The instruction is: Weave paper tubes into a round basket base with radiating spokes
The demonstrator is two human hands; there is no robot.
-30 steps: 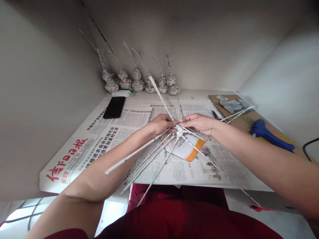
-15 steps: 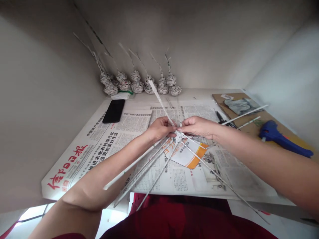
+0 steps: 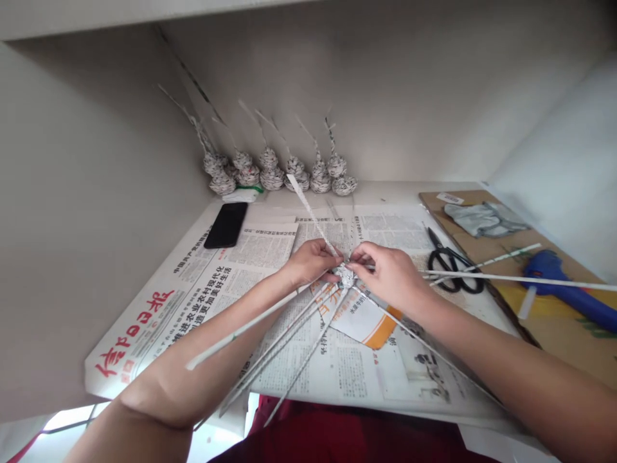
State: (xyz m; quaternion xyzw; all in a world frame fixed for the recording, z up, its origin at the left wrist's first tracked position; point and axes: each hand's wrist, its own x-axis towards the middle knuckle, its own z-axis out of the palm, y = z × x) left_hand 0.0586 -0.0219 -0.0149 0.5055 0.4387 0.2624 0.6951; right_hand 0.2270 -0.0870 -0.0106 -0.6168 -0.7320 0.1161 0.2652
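Woven paper knot [image 3: 346, 276] is over the printed card's [image 3: 354, 326] far edge, paper strips [image 3: 304, 202] radiating out. Left hand [image 3: 313, 262] pinches knot's left side; right hand [image 3: 385, 273] pinches its right, exact strip unclear. Scissors [image 3: 436, 241] right of knot, phone [image 3: 226, 225] left, woven gourds [image 3: 272, 178] beyond.

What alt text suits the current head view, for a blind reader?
A person's left hand and right hand hold a woven piece with radiating strips over newspaper. Behind stand woven gourd shapes; a black phone lies left, scissors and a blue glue gun right.
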